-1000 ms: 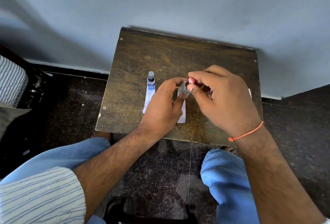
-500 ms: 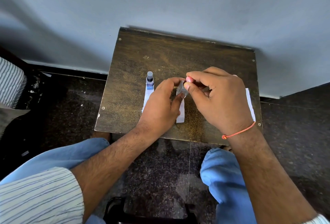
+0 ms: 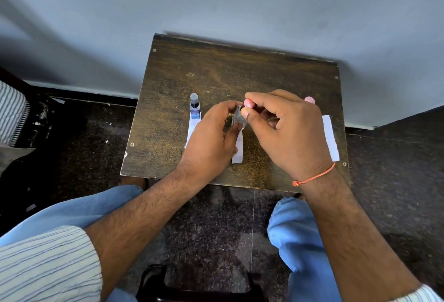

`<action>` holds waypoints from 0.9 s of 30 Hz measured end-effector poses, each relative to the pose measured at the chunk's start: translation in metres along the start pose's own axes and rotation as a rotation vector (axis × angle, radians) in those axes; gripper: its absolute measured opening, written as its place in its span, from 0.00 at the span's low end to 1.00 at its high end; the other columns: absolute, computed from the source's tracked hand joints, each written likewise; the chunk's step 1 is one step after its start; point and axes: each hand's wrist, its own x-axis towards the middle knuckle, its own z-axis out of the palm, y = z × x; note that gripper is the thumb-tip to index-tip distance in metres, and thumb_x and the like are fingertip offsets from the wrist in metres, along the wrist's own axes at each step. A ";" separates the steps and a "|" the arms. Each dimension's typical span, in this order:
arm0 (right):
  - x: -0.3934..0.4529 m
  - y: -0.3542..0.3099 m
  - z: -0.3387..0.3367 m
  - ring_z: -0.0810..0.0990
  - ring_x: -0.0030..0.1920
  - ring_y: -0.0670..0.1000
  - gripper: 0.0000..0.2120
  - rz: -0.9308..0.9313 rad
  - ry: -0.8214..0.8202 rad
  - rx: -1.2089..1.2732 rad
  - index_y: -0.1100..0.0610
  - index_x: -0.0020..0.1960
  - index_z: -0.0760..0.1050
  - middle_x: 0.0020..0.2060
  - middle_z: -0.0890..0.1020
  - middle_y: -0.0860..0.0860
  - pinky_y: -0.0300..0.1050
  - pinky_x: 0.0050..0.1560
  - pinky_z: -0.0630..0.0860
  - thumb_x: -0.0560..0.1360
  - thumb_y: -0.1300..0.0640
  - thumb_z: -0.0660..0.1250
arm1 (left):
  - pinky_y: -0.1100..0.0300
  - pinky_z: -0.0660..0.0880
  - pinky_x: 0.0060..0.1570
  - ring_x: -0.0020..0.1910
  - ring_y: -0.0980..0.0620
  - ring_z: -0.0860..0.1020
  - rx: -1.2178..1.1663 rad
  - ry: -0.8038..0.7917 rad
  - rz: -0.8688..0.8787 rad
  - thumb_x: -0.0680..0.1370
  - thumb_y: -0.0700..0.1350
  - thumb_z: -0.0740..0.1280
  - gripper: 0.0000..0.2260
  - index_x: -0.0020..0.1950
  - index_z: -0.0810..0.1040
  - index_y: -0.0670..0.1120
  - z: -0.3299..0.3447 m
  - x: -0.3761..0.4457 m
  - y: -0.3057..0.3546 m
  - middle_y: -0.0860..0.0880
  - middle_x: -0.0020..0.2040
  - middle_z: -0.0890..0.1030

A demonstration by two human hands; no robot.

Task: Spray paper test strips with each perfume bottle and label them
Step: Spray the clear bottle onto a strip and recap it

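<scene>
- One dark wooden table [image 3: 182, 80] stands against the far wall, above a speckled floor.
- Two hands meet near its middle: the left hand [image 3: 211, 138] grips a small clear perfume bottle [image 3: 237, 117] between thumb and curled fingers, and the right hand [image 3: 288, 131] pinches the bottle's pink cap [image 3: 248, 103] between thumb and forefinger.
- Three white paper strips lie on the table: the left strip [image 3: 192, 126], the middle strip [image 3: 237, 152] below the held bottle, the right strip [image 3: 331, 138] near the right edge.
- A blue bottle [image 3: 194, 108] with a dark cap stands upright on the left strip's far end.
</scene>
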 end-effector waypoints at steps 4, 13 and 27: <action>-0.001 0.002 -0.002 0.84 0.42 0.48 0.15 0.016 -0.018 0.044 0.54 0.66 0.86 0.49 0.87 0.48 0.22 0.55 0.68 0.80 0.52 0.76 | 0.64 0.78 0.39 0.40 0.55 0.84 0.020 0.010 0.025 0.85 0.43 0.68 0.19 0.75 0.72 0.53 0.000 -0.002 0.002 0.58 0.67 0.80; -0.005 0.006 -0.008 0.84 0.40 0.46 0.22 0.055 -0.006 0.098 0.52 0.70 0.82 0.49 0.86 0.45 0.27 0.66 0.69 0.77 0.51 0.78 | 0.64 0.80 0.35 0.35 0.54 0.85 -0.017 0.096 0.092 0.82 0.41 0.74 0.29 0.81 0.67 0.49 -0.002 -0.016 0.015 0.57 0.73 0.78; -0.014 0.026 -0.033 0.81 0.37 0.50 0.18 -0.011 0.110 0.144 0.54 0.67 0.84 0.44 0.84 0.48 0.49 0.44 0.81 0.78 0.55 0.78 | 0.62 0.75 0.36 0.34 0.50 0.73 0.056 0.238 0.419 0.78 0.35 0.75 0.26 0.74 0.73 0.44 0.002 -0.028 0.044 0.53 0.69 0.73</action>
